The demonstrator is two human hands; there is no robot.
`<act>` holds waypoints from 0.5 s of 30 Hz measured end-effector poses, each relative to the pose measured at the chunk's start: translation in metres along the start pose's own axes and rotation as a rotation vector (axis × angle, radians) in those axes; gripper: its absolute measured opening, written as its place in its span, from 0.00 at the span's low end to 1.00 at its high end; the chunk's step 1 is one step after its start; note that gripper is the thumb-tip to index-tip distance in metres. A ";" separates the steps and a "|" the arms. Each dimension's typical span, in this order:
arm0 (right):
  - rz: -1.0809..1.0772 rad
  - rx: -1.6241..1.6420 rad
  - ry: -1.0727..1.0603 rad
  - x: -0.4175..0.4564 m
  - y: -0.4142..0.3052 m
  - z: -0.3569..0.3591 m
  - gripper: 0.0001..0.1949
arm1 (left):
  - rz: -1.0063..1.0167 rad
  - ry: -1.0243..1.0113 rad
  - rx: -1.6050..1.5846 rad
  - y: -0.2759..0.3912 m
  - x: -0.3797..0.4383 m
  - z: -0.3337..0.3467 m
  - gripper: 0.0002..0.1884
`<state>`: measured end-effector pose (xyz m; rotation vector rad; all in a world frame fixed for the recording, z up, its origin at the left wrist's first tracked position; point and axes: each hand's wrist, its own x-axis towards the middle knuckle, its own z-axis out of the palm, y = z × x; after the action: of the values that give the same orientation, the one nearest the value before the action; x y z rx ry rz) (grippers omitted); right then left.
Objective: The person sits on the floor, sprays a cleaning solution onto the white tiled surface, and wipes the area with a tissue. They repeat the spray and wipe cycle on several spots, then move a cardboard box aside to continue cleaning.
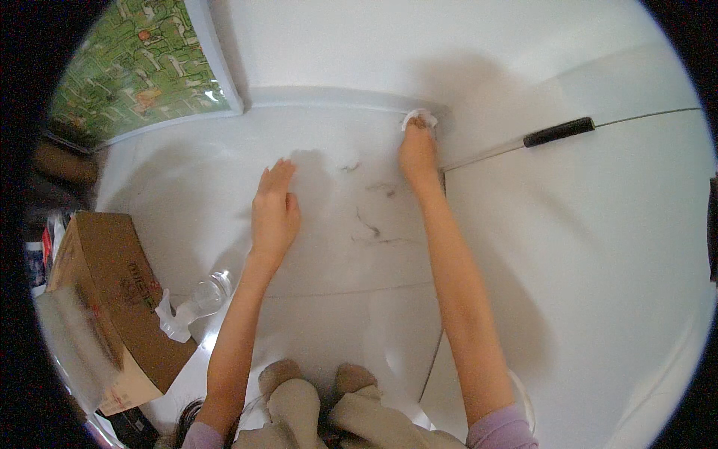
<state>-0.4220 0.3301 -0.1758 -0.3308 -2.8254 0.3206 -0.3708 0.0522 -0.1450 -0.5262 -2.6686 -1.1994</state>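
Observation:
My right hand (418,149) presses a crumpled white tissue or cloth (423,115) into the floor corner by the white baseboard (336,100). My left hand (275,210) is held over the pale tiled floor with its fingers extended, holding nothing; whether it touches the floor I cannot tell. Between and below the hands, several dark wisps, looking like hair and dust (373,227), lie on the floor. A clear spray bottle with a white trigger head (207,296) is to the left of my left forearm.
An open cardboard box (120,280) stands at the left with items behind it. A framed green picture (151,67) leans at the upper left. On the right is a white cabinet or door panel (561,236) with a black handle (558,132). My slippered feet are at the bottom.

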 end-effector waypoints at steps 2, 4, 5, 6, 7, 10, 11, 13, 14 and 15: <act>-0.014 0.014 0.002 0.000 0.014 0.000 0.15 | 0.008 -0.007 0.002 0.000 0.000 0.002 0.22; -0.039 0.022 0.003 -0.004 0.024 0.000 0.16 | 0.007 -0.015 0.004 -0.001 -0.002 0.007 0.22; -0.046 0.028 -0.003 -0.014 0.020 -0.001 0.16 | 0.004 -0.023 0.008 -0.001 -0.003 0.007 0.22; -0.041 0.023 -0.015 -0.028 0.015 -0.001 0.16 | 0.001 -0.030 0.010 -0.001 -0.005 0.008 0.22; -0.027 0.011 -0.025 -0.043 0.009 -0.002 0.16 | -0.001 -0.038 0.013 0.000 -0.006 0.009 0.22; 0.100 -0.024 -0.064 -0.088 -0.010 -0.009 0.16 | -0.022 -0.076 -0.066 0.006 -0.005 0.016 0.22; 0.154 -0.007 -0.085 -0.099 -0.018 -0.012 0.15 | 0.010 -0.106 -0.052 0.005 -0.004 0.017 0.22; 0.264 0.099 -0.110 -0.107 -0.029 -0.025 0.16 | 0.077 -0.162 -0.025 0.002 -0.001 0.021 0.23; 0.309 0.180 -0.112 -0.105 -0.039 -0.036 0.16 | 0.055 -0.184 0.011 -0.001 -0.002 0.021 0.24; 0.343 0.302 -0.099 -0.102 -0.048 -0.048 0.15 | 0.032 -0.206 0.051 -0.005 -0.004 0.021 0.25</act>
<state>-0.3214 0.2668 -0.1445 -0.7484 -2.7476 0.8452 -0.3686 0.0641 -0.1633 -0.7173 -2.8399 -1.1218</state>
